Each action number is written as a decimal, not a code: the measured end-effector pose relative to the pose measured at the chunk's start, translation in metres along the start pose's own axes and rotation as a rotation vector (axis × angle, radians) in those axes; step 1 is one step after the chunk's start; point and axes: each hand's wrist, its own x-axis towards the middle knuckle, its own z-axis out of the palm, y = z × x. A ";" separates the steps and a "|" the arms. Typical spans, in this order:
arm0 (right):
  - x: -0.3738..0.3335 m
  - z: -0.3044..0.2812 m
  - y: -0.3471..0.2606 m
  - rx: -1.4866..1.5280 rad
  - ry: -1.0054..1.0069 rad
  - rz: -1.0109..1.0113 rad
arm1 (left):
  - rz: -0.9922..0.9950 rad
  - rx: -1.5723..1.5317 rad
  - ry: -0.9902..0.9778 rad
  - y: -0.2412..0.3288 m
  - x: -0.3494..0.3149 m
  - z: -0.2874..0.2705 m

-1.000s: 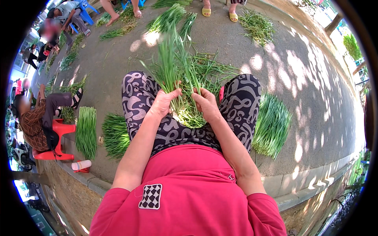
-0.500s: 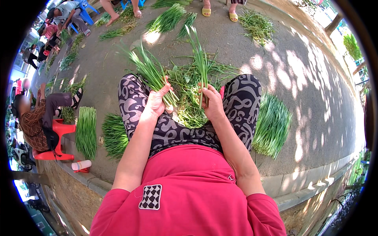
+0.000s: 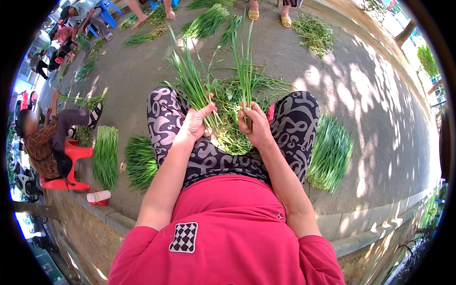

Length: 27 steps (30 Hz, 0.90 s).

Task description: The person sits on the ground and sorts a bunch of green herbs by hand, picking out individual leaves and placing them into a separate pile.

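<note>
Between my knees, my left hand (image 3: 197,121) is closed around a thick bunch of garlic chives (image 3: 188,78), its green tips pointing away from me and its pale ends by my palm. A thinner bunch of chives (image 3: 243,66) stands nearly upright in my right hand (image 3: 256,122), gripped near its lower ends between thumb and fingers. The two bunches are apart. Under both hands lies a loose heap of green and yellowish trimmings (image 3: 230,137), partly hidden by the hands and bunches.
Neat chive piles lie beside my right leg (image 3: 331,154) and left leg (image 3: 141,162), with another pile (image 3: 105,156) farther left. A person (image 3: 42,142) sits there on a red stool (image 3: 78,151). Ahead are more chives (image 3: 207,21), a trimmings heap (image 3: 313,33) and a person's yellow slippers (image 3: 286,21).
The left bunch has swung more upright and slightly to the right. My right hand has shifted a little, its fingers still round the thin bunch. The whole view has moved slightly.
</note>
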 end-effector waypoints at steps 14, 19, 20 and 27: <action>-0.003 0.020 0.021 -0.815 0.101 -0.216 | -0.054 0.022 -0.126 -0.013 -0.007 0.028; 0.000 0.014 0.029 -0.766 0.117 -0.281 | -0.009 0.052 -0.215 -0.023 0.004 0.017; 0.000 0.015 0.027 -0.701 0.108 -0.228 | -0.018 0.032 -0.206 -0.023 0.004 0.017; 0.000 0.003 0.013 -0.365 0.161 -0.109 | -0.018 0.073 -0.062 -0.016 0.001 0.016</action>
